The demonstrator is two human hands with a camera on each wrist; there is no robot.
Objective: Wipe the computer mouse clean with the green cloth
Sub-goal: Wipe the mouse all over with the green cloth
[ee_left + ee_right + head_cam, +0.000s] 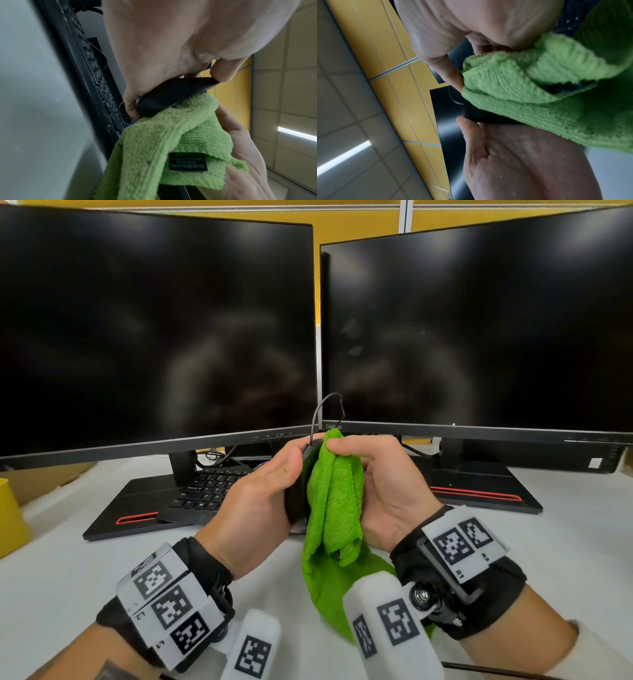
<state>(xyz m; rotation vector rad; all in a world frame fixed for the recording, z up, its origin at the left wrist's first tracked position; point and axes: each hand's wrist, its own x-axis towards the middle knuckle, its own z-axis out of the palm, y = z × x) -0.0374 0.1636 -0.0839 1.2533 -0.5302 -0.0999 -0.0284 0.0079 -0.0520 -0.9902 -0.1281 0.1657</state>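
Above the white desk (68, 559), left hand (260, 491) grips the matte-black, seemingly wired mouse (171, 97); right hand (380, 484) pinches bunched green cloth (337, 501).

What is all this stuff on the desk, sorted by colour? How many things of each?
Black: 4, the left monitor, the right monitor, the keyboard and the computer mouse, held in the left hand.
Green: 1, the green cloth, gripped by the right hand.
Yellow: 1, a yellow object at the left edge, only partly in view.
Total: 6.
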